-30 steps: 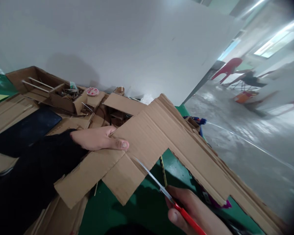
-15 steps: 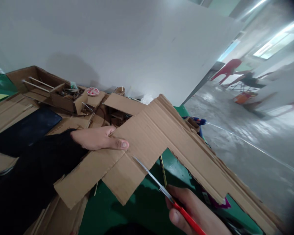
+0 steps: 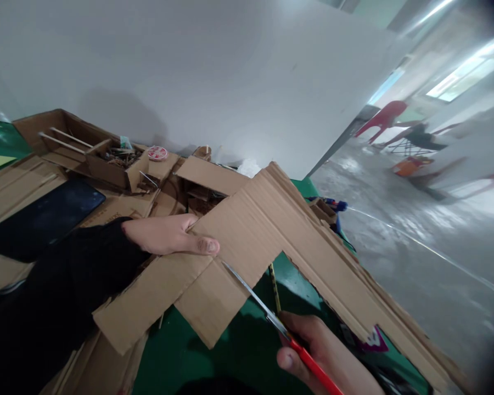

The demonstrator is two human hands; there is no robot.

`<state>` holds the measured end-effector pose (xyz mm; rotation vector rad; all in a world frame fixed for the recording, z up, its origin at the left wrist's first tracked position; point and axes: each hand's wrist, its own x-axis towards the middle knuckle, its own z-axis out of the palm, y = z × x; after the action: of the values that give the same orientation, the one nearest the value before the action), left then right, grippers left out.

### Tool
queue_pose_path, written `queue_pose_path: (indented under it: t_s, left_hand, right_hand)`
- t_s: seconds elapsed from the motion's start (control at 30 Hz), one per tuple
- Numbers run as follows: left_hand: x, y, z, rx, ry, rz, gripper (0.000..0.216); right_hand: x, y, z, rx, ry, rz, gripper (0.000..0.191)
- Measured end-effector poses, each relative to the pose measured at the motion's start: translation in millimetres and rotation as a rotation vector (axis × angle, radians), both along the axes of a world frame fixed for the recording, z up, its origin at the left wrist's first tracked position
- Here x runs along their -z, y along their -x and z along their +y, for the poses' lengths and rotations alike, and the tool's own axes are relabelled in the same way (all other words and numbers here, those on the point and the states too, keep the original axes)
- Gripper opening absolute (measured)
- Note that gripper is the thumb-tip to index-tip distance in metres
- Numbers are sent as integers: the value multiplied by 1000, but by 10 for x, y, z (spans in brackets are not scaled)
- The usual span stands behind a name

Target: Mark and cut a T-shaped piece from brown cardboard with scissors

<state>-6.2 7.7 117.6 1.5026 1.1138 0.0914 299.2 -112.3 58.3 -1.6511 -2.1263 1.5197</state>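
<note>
A large, irregular piece of brown cardboard [image 3: 247, 225] stretches across the middle, with a notch cut out of its lower edge. My left hand [image 3: 175, 235] grips it at the left, thumb pressed flat on top and the other fingers hidden underneath. My right hand [image 3: 319, 348] holds scissors [image 3: 300, 351] with red handles. Their blade lies across the cardboard, its tip just below my left thumb. A cut line runs down the cardboard beneath that thumb, setting apart a strip on the left from a squarish flap [image 3: 214, 302].
Behind stands a cardboard box [image 3: 107, 170] with compartments holding brown scraps. A round red-and-white container [image 3: 157, 153] sits beside it. A dark flat panel [image 3: 45, 219] lies left, on cardboard sheets. The green table [image 3: 181, 351] meets a pale wall; red chairs [image 3: 381, 120] stand beyond.
My right hand and the scissors have shifted slightly left, the blade tip coming nearer my left thumb. My left hand and the cardboard sit slightly further right and lower in view.
</note>
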Motion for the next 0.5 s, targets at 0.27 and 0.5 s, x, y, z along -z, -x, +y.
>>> queue_pose_path:
  t_s: [0.27, 0.5]
  left_hand:
    - [-65, -38, -34, 18, -2, -30, 49]
    - [-79, -50, -43, 38, 43, -51, 47]
  right_hand:
    - [-75, -19, 36, -87, -77, -21, 61]
    - [-124, 34, 37, -106, -180, -66, 54]
